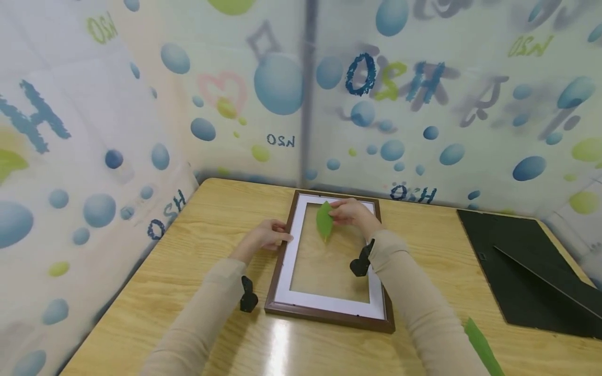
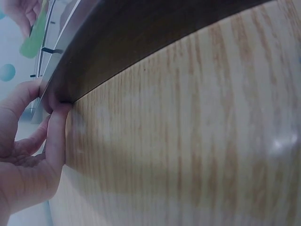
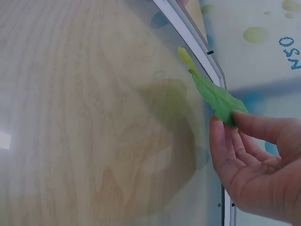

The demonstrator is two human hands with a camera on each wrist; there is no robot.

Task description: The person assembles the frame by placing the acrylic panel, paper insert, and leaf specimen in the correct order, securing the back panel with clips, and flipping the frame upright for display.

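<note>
A brown picture frame with a white mat border lies flat on the wooden table. Its centre is see-through, with the wood grain showing. My left hand holds the frame's left side, and in the left wrist view the thumb is over the edge with fingers against its outer side. Over the upper part of the frame, my right hand pinches a green leaf between thumb and fingertips. The right wrist view shows that leaf with its yellowish stem pointing away from the hand, above the clear pane.
On the right of the table lies a black backing board with a stand flap raised from it. Another green leaf shows beside my right sleeve. Patterned curtains hang behind the table and on the left.
</note>
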